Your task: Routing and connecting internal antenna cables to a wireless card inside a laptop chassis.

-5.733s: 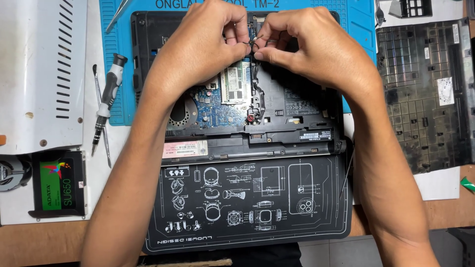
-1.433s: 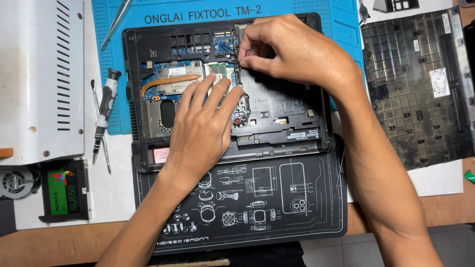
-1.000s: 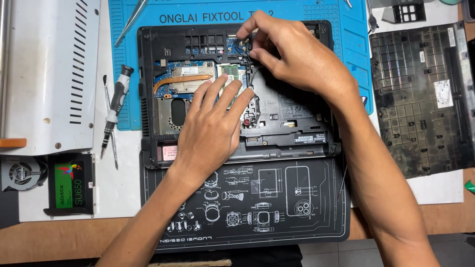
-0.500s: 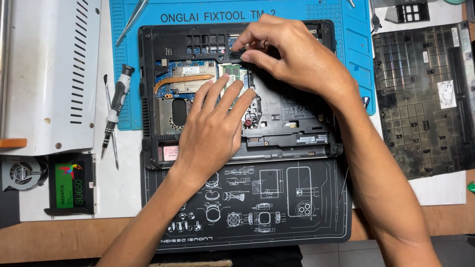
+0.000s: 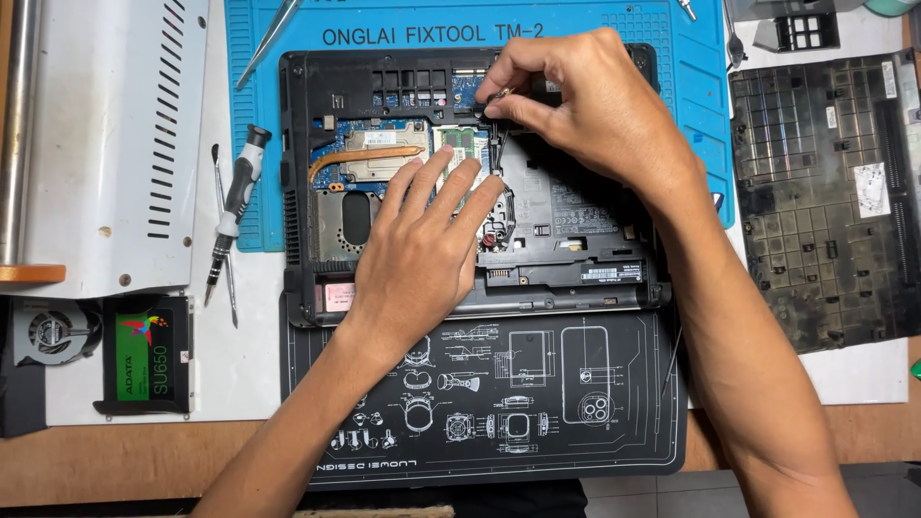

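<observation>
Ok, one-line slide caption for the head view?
Left hand flat on opened laptop; right hand pinching a small part.

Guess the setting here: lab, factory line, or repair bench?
Most likely an electronics repair bench. An opened laptop with exposed boards lies on a blue repair mat, a screwdriver beside it, a removed bottom cover to the right. Both hands work inside the laptop.

the left hand point(image 5: 422, 259) is lying flat, palm down, fingers spread and pointing away. just beyond its fingertips, the right hand point(image 5: 585, 105) is pinching thumb against forefinger (something small, too tiny to tell), wrist bent.
</observation>
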